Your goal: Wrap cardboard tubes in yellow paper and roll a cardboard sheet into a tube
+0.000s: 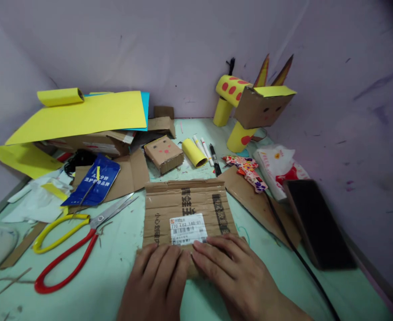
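Observation:
A creased brown cardboard sheet (163,209) with dark printed characters and a white shipping label (188,228) lies on the pale green table. Both hands rest on its near edge. My left hand (159,276) has its fingers curled together over the near left part, thumb side inward. Beside it, my right hand (233,267) presses on the near right part, its fingertips at the label's lower edge. The fingers of each hand are wrapped over the cardboard, and their undersides are hidden.
Scissors (92,227) lie left, near a blue packet (96,180). Behind are a small cardboard box with a face (164,154), a yellow roll (194,153), markers and a giraffe-like figure (263,107). A phone (318,223) and cable lie right.

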A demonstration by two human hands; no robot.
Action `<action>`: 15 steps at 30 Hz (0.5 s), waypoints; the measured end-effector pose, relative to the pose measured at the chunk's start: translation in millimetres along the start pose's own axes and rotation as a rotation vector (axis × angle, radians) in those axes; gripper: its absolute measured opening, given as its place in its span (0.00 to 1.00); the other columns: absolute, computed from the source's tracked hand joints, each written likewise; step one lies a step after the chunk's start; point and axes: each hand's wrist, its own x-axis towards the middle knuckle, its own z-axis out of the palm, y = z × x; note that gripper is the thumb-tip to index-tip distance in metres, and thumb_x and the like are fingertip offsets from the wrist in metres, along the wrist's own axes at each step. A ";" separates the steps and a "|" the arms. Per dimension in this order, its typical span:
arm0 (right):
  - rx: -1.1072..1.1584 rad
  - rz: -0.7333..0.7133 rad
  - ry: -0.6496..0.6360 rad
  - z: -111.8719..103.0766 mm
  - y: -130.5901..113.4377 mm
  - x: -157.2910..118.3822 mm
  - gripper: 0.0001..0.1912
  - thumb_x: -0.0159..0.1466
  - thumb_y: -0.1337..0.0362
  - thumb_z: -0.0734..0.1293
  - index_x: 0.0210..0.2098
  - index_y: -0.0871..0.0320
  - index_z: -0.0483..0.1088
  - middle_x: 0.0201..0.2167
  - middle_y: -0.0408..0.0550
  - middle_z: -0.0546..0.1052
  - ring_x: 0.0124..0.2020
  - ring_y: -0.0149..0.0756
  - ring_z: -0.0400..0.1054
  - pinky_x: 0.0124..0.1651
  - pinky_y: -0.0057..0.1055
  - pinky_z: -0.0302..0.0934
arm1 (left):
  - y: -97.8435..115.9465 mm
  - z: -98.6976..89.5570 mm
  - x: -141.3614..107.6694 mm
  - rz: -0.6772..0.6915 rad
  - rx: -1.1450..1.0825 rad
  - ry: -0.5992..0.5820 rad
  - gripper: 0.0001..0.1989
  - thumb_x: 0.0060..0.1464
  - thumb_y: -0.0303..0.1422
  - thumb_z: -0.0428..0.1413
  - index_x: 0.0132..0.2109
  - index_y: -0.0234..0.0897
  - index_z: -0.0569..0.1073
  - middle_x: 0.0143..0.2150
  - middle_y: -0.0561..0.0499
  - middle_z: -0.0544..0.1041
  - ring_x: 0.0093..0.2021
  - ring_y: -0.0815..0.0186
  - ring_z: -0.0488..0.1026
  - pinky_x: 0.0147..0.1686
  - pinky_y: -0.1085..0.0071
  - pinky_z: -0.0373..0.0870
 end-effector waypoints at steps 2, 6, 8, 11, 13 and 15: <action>-0.019 -0.009 -0.024 -5.6 -4.3 -1.7 0.19 0.70 0.68 0.52 0.46 0.57 0.73 0.44 0.40 0.80 0.40 0.37 0.71 0.46 0.36 0.61 | -3.5 -6.6 -4.2 0.062 -0.005 -0.028 0.15 0.59 0.27 0.44 0.47 0.37 0.72 0.42 0.50 0.77 0.45 0.63 0.70 0.49 0.64 0.61; -0.020 0.025 -0.034 -9.0 -11.0 -9.9 0.20 0.71 0.68 0.51 0.43 0.54 0.73 0.43 0.36 0.80 0.40 0.34 0.71 0.45 0.35 0.61 | -5.4 -11.8 -11.9 0.140 -0.004 -0.035 0.13 0.59 0.28 0.45 0.45 0.38 0.73 0.40 0.52 0.78 0.43 0.65 0.72 0.47 0.68 0.64; -0.012 0.033 -0.036 -7.0 -11.2 -12.7 0.19 0.71 0.68 0.51 0.43 0.54 0.73 0.43 0.36 0.80 0.40 0.34 0.71 0.46 0.35 0.60 | -4.3 -10.2 -13.2 0.151 0.007 -0.022 0.13 0.59 0.27 0.46 0.44 0.38 0.73 0.38 0.53 0.79 0.41 0.66 0.73 0.45 0.69 0.66; 0.032 0.027 -0.054 -2.9 -8.7 -12.0 0.18 0.71 0.67 0.52 0.44 0.55 0.73 0.44 0.36 0.80 0.41 0.35 0.70 0.50 0.38 0.58 | -2.1 -7.2 -10.7 0.115 0.025 -0.009 0.11 0.60 0.28 0.46 0.43 0.38 0.73 0.37 0.55 0.80 0.38 0.67 0.75 0.40 0.71 0.69; 0.083 0.065 -0.053 -1.0 -6.6 -9.3 0.15 0.70 0.65 0.54 0.44 0.56 0.72 0.42 0.38 0.80 0.38 0.36 0.70 0.49 0.39 0.58 | -1.6 -5.8 -7.0 0.055 0.021 0.001 0.11 0.62 0.30 0.45 0.42 0.39 0.72 0.35 0.56 0.81 0.36 0.67 0.77 0.37 0.72 0.71; 0.143 0.106 -0.085 -0.8 -4.7 -6.5 0.13 0.69 0.63 0.56 0.45 0.56 0.71 0.40 0.41 0.81 0.36 0.37 0.70 0.46 0.39 0.60 | -2.1 -4.8 -3.4 0.006 -0.003 -0.017 0.12 0.63 0.32 0.43 0.42 0.39 0.71 0.35 0.57 0.81 0.35 0.67 0.78 0.33 0.73 0.72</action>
